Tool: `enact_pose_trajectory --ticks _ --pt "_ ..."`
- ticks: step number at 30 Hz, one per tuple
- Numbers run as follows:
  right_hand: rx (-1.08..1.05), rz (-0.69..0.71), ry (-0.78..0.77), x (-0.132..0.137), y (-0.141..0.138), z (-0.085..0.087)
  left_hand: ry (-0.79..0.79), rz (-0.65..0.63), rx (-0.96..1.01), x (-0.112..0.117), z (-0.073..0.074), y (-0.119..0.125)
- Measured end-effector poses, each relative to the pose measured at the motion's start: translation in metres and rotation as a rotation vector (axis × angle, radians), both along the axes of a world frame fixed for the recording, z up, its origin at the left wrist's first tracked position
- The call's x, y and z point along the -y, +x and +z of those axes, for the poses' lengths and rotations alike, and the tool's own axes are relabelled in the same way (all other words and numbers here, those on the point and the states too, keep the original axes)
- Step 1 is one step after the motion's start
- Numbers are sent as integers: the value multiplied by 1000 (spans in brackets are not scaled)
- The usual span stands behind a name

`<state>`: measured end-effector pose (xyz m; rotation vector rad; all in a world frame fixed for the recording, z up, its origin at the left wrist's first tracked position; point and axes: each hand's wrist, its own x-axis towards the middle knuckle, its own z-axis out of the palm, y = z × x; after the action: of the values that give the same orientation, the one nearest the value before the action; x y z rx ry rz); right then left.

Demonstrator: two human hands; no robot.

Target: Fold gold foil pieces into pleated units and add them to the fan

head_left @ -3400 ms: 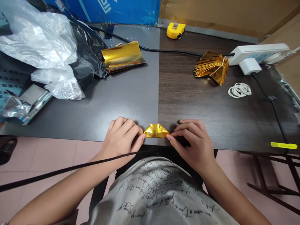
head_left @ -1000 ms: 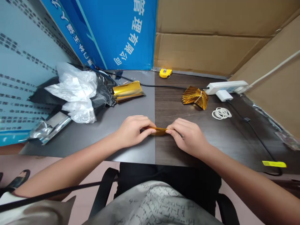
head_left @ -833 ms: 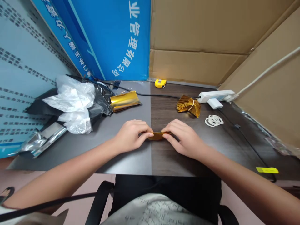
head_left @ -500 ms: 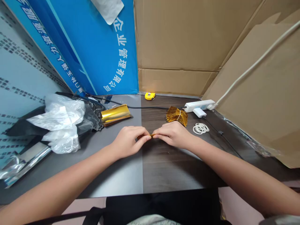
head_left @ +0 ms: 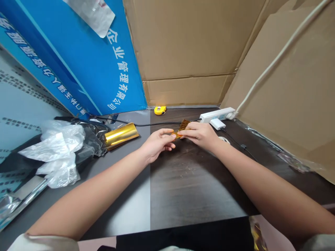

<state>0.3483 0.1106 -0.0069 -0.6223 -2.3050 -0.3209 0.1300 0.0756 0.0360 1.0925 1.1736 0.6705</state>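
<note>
Both arms reach far across the table. My right hand is closed, pinching a small folded gold paper piece by its right end. It lies over the banded bundle of folded gold pieces, whose top shows above the fingers. My left hand sits just left of the piece, with its fingers half curled and loosened and the fingertips touching its left end. Whether that hand grips it I cannot make out.
A roll of gold foil sheets lies at the left beside crumpled plastic bags. A yellow tape measure, a white power strip with plug and a black cable sit along the back. Cardboard walls and a blue banner enclose the table.
Both hands have carried the folded gold piece from the near table edge far forward to the banded bundle. The left hand's fingers have loosened, and the head has tilted up.
</note>
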Motion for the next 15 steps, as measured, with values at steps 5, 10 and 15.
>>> enact_pose_trajectory --ticks 5,10,15 --pt "-119 69 -210 -18 19 -6 25 -113 18 -24 -11 21" --pt "-228 58 -431 -18 24 -5 243 -83 -53 -35 -25 28" --pt "-253 28 -496 -9 18 0 470 -132 -158 -33 -28 26"
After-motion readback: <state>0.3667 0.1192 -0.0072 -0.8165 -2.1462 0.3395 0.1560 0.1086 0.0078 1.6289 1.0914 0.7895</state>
